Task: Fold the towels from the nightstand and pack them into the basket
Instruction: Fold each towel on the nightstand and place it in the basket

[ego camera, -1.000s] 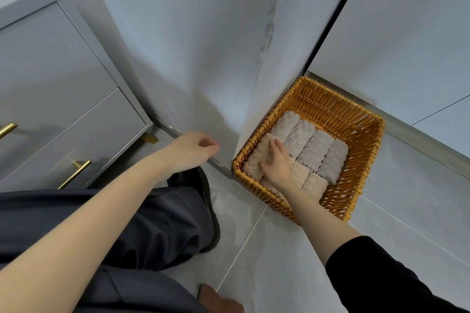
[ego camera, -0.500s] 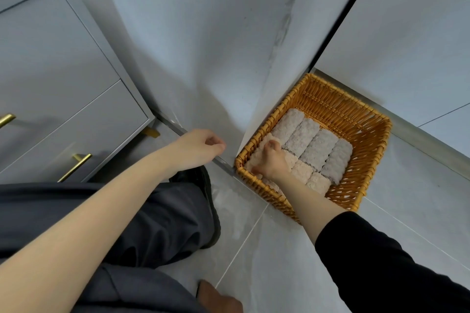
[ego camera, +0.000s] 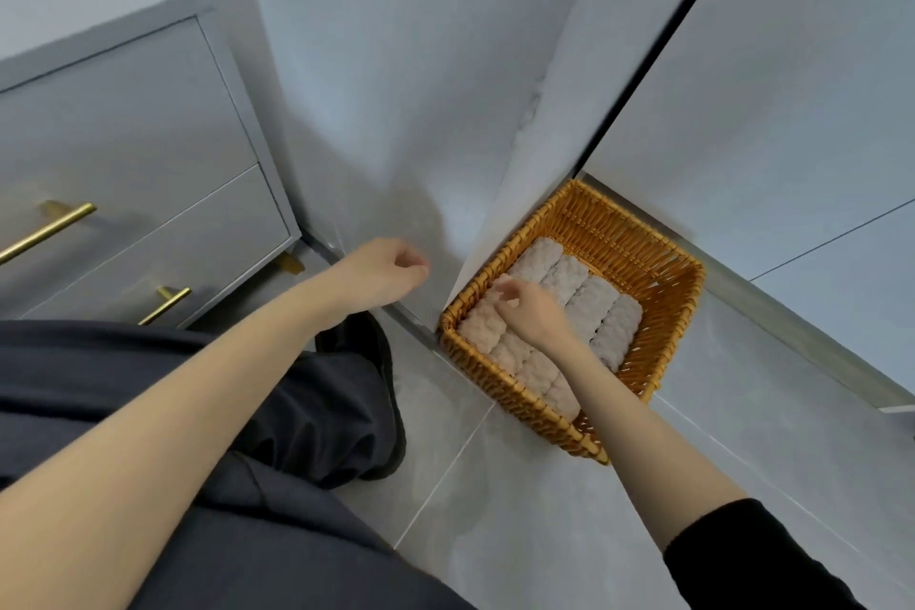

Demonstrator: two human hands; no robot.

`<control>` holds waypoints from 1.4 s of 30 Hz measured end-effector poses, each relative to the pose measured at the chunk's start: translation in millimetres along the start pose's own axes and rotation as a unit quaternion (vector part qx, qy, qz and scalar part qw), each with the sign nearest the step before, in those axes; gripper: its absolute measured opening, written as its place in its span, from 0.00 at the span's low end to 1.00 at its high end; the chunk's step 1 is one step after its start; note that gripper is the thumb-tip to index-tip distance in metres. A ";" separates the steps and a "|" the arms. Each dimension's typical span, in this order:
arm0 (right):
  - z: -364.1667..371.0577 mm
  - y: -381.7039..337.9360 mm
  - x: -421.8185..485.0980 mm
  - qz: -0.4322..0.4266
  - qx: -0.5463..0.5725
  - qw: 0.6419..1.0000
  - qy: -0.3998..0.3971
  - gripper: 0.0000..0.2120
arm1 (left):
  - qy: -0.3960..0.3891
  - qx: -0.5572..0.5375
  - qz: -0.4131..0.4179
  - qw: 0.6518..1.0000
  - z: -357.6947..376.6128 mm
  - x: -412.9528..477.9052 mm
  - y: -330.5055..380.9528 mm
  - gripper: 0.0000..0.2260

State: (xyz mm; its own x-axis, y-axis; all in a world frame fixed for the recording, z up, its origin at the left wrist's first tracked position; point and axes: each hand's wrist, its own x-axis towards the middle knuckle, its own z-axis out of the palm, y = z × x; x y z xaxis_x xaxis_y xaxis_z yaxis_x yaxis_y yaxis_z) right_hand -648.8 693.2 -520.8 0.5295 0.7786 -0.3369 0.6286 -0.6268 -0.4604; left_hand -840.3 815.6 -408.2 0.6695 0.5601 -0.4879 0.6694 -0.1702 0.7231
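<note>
My right hand (ego camera: 537, 317) over wicker basket (ego camera: 619, 233) on floor, fingers loosely bent, tips on pink rolled towel (ego camera: 482, 324) at left end, gripping nothing. Left hand (ego camera: 383, 270) loosely curled, empty. Tuck roll snug beside grey rolled towels (ego camera: 594, 297); press lightly, avoid unrolling.

Soft even indoor light, faint shadows on the wall, slight motion blur, wide-angle bending at edges
</note>
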 end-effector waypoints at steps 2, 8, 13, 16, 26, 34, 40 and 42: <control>-18.0 -14.7 -15.5 -0.037 -0.018 0.999 -0.019 0.15 | 0.015 -0.013 0.012 1.000 -6.5 -6.8 4.7 0.14; -61.1 -74.8 -66.1 -0.151 -0.042 0.987 -0.047 0.13 | 0.070 -0.057 0.058 0.994 -43.4 -38.8 11.4 0.07; -76.7 -139.8 -93.4 -0.207 -0.061 0.976 0.002 0.12 | 0.143 -0.096 0.092 0.981 -87.4 -79.2 8.9 0.05; -76.3 -186.7 -98.6 -0.238 -0.072 0.968 0.024 0.12 | 0.197 -0.120 0.095 0.968 -118.7 -110.2 1.9 0.06; -90.4 -354.9 -83.3 -0.328 -0.032 0.940 0.083 0.13 | 0.409 -0.130 0.088 0.899 -226.1 -220.5 -45.2 0.08; -68.0 -472.1 -81.3 -0.388 -0.024 0.918 0.077 0.14 | 0.543 0.104 0.007 0.833 -267.9 -254.4 -114.6 0.18; -24.3 -528.9 -75.5 -0.443 -0.024 0.894 0.061 0.17 | 0.613 0.189 -0.056 0.765 -283.6 -251.9 -145.3 0.24; -9.7 -544.7 -71.8 -0.460 -0.015 0.885 0.067 0.17 | 0.627 0.188 -0.060 0.753 -293.1 -248.7 -153.6 0.25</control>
State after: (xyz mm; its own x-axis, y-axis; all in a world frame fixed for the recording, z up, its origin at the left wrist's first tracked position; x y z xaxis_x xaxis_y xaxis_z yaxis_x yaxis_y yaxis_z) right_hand -1023.7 978.4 -237.8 -0.1533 0.9503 0.2712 0.8427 0.2690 -0.4664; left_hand -1204.0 940.1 -254.6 -0.0772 0.8752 0.4775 0.9025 -0.1422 0.4065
